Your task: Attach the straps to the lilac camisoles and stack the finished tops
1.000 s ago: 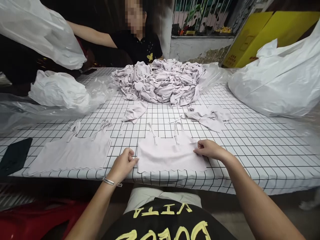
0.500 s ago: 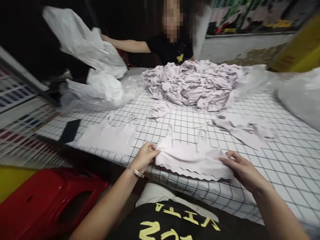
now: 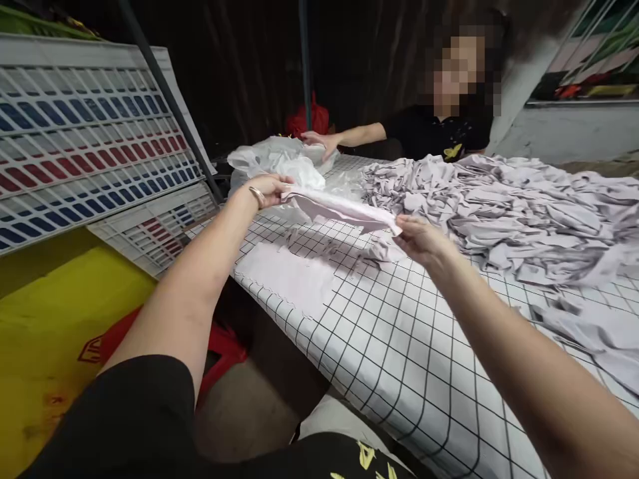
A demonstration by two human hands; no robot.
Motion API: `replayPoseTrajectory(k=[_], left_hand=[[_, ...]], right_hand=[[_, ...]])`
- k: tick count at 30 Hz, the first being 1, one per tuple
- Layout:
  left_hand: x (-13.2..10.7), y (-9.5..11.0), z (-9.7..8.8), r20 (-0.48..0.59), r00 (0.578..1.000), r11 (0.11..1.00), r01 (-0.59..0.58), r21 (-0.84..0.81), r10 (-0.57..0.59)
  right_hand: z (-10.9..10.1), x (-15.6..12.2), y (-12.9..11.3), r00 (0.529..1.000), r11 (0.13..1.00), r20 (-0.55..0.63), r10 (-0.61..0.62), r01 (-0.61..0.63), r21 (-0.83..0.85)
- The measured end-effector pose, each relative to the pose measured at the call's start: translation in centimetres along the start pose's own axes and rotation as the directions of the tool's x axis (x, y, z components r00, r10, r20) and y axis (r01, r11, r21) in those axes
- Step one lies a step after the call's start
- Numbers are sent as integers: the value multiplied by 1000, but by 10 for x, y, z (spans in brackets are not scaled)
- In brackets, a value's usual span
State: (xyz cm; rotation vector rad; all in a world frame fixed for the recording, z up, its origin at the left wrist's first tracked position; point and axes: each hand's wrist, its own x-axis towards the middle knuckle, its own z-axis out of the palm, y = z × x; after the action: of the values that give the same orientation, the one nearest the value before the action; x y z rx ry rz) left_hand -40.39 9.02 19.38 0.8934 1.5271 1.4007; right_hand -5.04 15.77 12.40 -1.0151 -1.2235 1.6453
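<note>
A pale pink camisole [image 3: 342,207] is stretched out in the air above the far left part of the table, held at both ends. My left hand [image 3: 269,189] pinches its left end, and my right hand [image 3: 419,238] grips the right end between thumb and fingers. Beneath it, a second pale pink camisole [image 3: 284,276] lies flat near the table edge, its straps pointing away from me. A crumpled piece of the same cloth [image 3: 382,251] rests just below my right hand. To the right spreads a big heap of pale pink garments [image 3: 509,206].
The table has a checked cloth [image 3: 399,339]. Across it, a person in black [image 3: 419,136] reaches a hand [image 3: 324,142] onto white plastic bags [image 3: 279,163]. White slatted crates [image 3: 90,146] stand at left, above a yellow sack [image 3: 60,299] and a red stool [image 3: 224,346].
Both my hands have lifted the camisole off the table and carried it left, over the one lying flat. My view has swung left. The other person's plastic bag has come down onto the table.
</note>
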Motion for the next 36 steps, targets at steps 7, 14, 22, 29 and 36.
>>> replayPoseTrajectory(k=[7,14,22,29,36], left_hand=[[-28,-95,-113,-77,956,945,293,147,-284],[-54,-154,-156,-66,934,909,357,215,-351],[-50,-167,-161,-182,918,792,397,464,-354],[-30,-175,-143,-350,918,647,381,660,-183],[-16,-174,-127,-308,933,508,359,783,-185]], right_hand=[[101,-36,108,913,920,149,379,-390,44],[112,-68,135,900,928,229,370,-371,-40],[109,-76,151,915,913,225,335,-255,-319],[104,-70,150,966,674,250,70,139,-725],[97,-58,152,955,496,296,-38,275,-824]])
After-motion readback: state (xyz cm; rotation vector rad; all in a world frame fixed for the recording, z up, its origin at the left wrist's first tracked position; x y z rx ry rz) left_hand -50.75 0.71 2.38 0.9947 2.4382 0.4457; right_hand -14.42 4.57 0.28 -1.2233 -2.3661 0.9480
